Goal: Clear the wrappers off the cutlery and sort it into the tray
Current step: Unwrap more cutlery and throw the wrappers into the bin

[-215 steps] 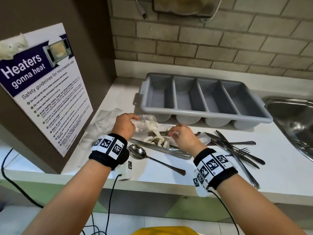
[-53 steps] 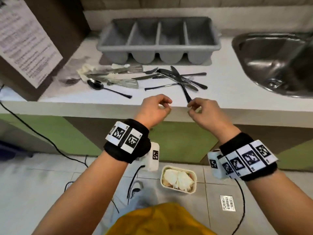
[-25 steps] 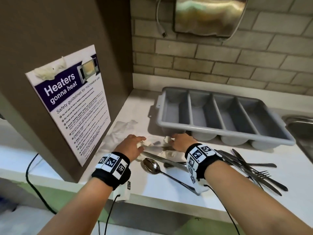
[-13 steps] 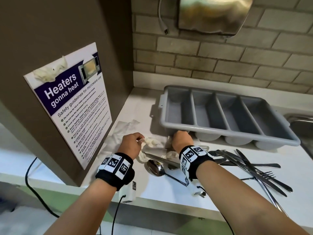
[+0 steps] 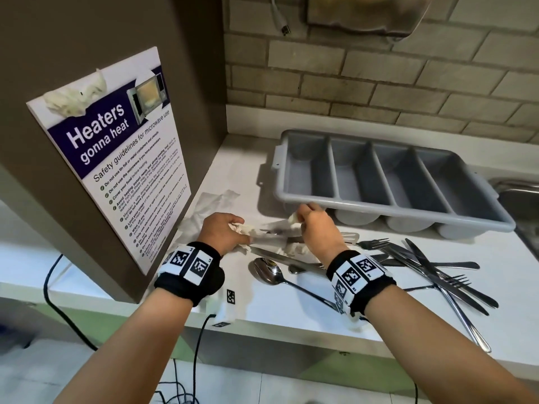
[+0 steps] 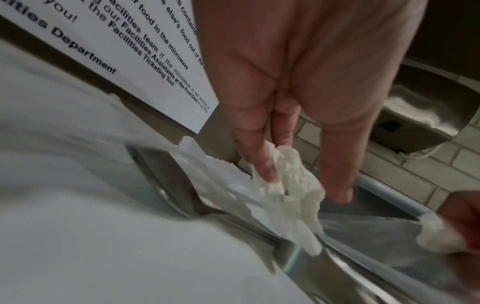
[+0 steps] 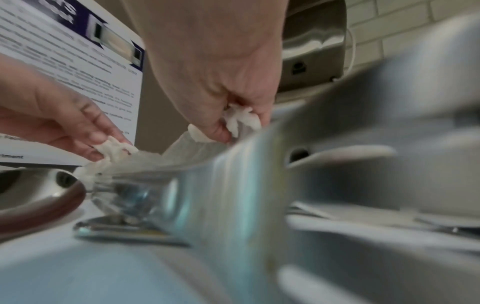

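Two hands, one wrapper, pulling it apart along the counter

My left hand (image 5: 223, 232) pinches the crumpled left end of the wrapper (image 6: 283, 181) low on the counter (image 5: 262, 310). My right hand (image 5: 316, 225) pinches the other end higher up, just in front of the tray (image 5: 388, 217), so the film stretches left-to-right between them. The wrapped cutlery (image 5: 280, 252) lies under that span, long axis roughly the same way and nearer my right. Both wrists reach forward, palms down. The bare forks and knives (image 5: 437, 269) wait off to my right, and the tray slots look empty.
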Motion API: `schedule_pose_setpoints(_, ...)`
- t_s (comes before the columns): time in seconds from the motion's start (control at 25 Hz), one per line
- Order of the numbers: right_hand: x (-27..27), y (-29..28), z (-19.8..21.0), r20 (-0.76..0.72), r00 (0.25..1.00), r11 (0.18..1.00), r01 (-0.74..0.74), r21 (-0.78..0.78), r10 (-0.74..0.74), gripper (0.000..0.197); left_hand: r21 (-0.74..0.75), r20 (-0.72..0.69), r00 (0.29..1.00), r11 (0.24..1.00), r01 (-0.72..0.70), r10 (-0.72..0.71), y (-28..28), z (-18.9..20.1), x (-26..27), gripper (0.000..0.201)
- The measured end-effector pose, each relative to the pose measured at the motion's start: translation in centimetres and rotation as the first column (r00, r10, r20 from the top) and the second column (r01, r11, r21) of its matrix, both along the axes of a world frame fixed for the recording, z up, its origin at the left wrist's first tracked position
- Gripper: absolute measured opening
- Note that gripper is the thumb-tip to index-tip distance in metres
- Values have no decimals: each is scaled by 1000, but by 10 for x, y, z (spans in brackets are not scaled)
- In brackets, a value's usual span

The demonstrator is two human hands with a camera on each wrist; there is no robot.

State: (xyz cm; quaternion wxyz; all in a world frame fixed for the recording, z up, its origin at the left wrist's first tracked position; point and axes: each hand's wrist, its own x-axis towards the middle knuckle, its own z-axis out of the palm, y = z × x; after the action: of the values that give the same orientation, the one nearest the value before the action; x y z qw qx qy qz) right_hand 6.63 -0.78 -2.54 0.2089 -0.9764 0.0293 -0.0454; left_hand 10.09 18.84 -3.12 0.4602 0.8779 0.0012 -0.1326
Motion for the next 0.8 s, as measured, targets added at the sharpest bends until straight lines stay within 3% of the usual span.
schedule_pose_setpoints(0.12, -10, -8, 9, 137, 987, 997, -82, -6, 82, 45, 210, 68, 995, 976, 63, -79, 1, -5, 3, 49)
schedule_pose_setpoints(0.24, -11, -18, 20, 131, 984, 991, -116, -60, 123, 45, 277, 96, 989, 957, 85, -116, -2, -8, 4, 40)
schedule_pose_setpoints(0.32, -12, -23, 23, 21, 992, 989, -121, -78, 123, 38, 335, 92, 977, 930, 152, -193, -1, -10, 6, 42)
schedule_pose_setpoints(0.4, -15, -21, 23, -157, 973, 975, -187, -123, 167, 35, 449, 29, 946, 850, 275, -322, 2, -14, 12, 53)
schedule_pose_setpoints(0.48, -16, -19, 21, -351, 914, 944, -278, -175, 204, 34, 520, -36, 920, 779, 350, -390, 3, -16, 17, 58)
schedule_pose_setpoints(0.56, -11, -18, 18, -477, 855, 925, -328, -189, 206, 35, 513, -49, 906, 768, 384, -421, 2, -15, 17, 53)
schedule_pose_setpoints(0.68, 1, -15, 16, -536, 808, 881, -415, -226, 243, 43, 499, -13, 906, 782, 373, -424, 0, -15, 17, 43)
schedule_pose_setpoints(0.8, 2, -7, 12, -547, 793, 795, -502, -341, 267, 34, 489, 10, 911, 797, 355, -412, -2, -14, 18, 39)
